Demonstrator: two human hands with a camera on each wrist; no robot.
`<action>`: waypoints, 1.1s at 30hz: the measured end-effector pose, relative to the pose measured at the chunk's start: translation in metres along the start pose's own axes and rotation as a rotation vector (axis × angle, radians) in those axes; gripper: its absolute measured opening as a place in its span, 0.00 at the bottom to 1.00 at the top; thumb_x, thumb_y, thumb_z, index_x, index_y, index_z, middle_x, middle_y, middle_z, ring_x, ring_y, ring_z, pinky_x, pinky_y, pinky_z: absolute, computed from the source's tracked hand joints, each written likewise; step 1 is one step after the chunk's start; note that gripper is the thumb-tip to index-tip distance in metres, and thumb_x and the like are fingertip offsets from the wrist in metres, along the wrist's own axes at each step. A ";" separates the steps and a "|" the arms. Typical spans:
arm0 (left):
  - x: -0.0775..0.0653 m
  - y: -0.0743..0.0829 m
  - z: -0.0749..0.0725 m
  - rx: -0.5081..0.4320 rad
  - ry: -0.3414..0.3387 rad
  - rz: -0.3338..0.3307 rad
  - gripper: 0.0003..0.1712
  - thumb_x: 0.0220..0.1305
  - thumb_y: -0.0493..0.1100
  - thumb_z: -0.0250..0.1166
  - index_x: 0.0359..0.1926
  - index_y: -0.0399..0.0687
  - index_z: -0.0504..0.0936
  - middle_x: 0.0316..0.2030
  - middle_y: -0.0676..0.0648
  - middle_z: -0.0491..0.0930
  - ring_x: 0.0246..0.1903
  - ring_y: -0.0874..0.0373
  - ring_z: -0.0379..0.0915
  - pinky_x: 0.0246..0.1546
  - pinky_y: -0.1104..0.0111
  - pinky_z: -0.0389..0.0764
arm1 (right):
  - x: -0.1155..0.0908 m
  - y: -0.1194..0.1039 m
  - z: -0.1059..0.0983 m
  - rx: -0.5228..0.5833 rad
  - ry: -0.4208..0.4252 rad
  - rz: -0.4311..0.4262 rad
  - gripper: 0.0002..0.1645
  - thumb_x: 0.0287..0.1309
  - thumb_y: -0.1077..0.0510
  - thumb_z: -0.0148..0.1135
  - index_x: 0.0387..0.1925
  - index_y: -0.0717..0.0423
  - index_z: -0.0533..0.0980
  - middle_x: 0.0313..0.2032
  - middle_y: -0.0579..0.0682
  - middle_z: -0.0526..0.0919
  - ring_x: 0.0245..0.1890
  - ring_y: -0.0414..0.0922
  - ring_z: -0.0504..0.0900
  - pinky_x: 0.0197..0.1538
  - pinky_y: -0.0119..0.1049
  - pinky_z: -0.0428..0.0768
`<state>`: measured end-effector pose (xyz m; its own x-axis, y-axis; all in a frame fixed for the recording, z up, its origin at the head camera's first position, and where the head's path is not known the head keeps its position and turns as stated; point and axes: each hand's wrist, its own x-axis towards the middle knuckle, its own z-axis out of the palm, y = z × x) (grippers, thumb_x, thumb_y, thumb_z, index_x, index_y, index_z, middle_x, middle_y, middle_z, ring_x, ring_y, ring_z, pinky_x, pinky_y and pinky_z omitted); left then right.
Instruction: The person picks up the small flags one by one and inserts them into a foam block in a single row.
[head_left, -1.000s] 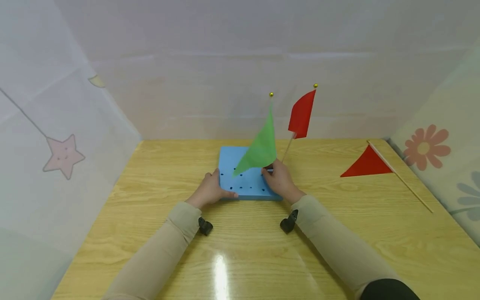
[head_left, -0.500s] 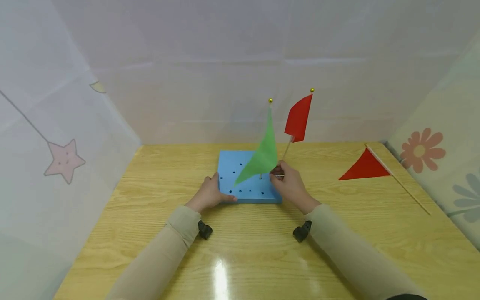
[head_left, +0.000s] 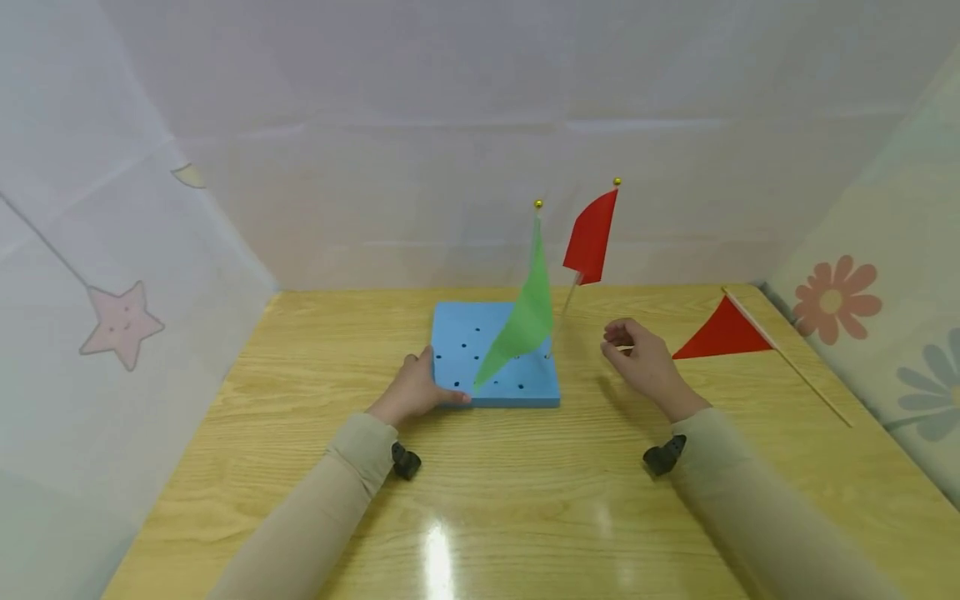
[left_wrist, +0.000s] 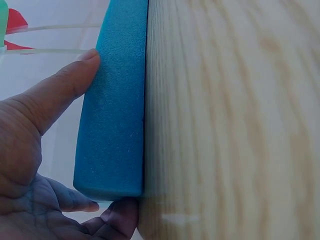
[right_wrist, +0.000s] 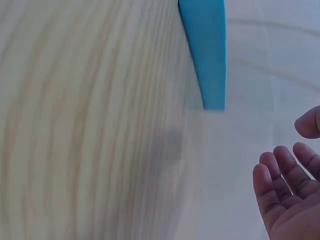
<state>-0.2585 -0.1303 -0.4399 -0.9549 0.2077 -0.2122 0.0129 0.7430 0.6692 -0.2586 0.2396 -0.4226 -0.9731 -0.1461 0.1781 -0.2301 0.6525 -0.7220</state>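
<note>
My left hand (head_left: pixel 415 390) grips the near left corner of a blue foam block (head_left: pixel 468 314) dotted with holes. In the left wrist view its thumb (left_wrist: pixel 75 72) lies along the block's side face (left_wrist: pixel 112 115), with fingers round the end. A green triangular flag (head_left: pixel 527 312) and a red flag (head_left: pixel 589 238), each tipped by a gold ball, stand in the block's right part, the red one leaning right. The green cloth hides some holes and part of the sticks. My right hand (head_left: pixel 647 367) hovers right of the block, fingers loosely bent, holding nothing.
Another red triangular flag (head_left: pixel 725 333) lies on the wooden table (head_left: pixel 510 500) to the right, its stick (head_left: pixel 813 383) slanting towards the near right. White cloth walls (head_left: pixel 420 167) printed with a star (head_left: pixel 123 323) and flowers (head_left: pixel 831 302) enclose the back and sides.
My right hand has let go of the standing red flag's stick and moved right, away from the block. The left hand keeps its grip on the block.
</note>
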 end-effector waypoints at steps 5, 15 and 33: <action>0.001 -0.002 -0.001 0.002 -0.001 0.003 0.74 0.54 0.60 0.81 0.81 0.32 0.40 0.73 0.21 0.52 0.70 0.32 0.59 0.66 0.46 0.68 | -0.006 0.022 -0.025 -0.035 0.033 0.079 0.25 0.79 0.53 0.53 0.62 0.71 0.68 0.56 0.68 0.76 0.59 0.64 0.75 0.62 0.62 0.73; 0.001 -0.001 -0.002 0.003 0.005 0.002 0.74 0.53 0.60 0.81 0.81 0.32 0.41 0.72 0.22 0.54 0.69 0.33 0.62 0.66 0.46 0.69 | -0.018 0.059 -0.057 -0.125 0.085 0.144 0.29 0.80 0.49 0.51 0.64 0.71 0.67 0.57 0.70 0.75 0.55 0.66 0.74 0.54 0.61 0.75; 0.000 0.002 -0.001 0.003 0.014 -0.014 0.73 0.53 0.59 0.82 0.81 0.31 0.43 0.71 0.22 0.56 0.67 0.32 0.64 0.66 0.45 0.68 | -0.041 0.108 -0.098 -0.161 0.111 0.266 0.36 0.82 0.46 0.44 0.68 0.77 0.62 0.61 0.78 0.68 0.57 0.73 0.70 0.53 0.66 0.72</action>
<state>-0.2588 -0.1293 -0.4381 -0.9591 0.1886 -0.2112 0.0007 0.7474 0.6644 -0.2425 0.3891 -0.4426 -0.9897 0.1213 0.0754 0.0453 0.7672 -0.6398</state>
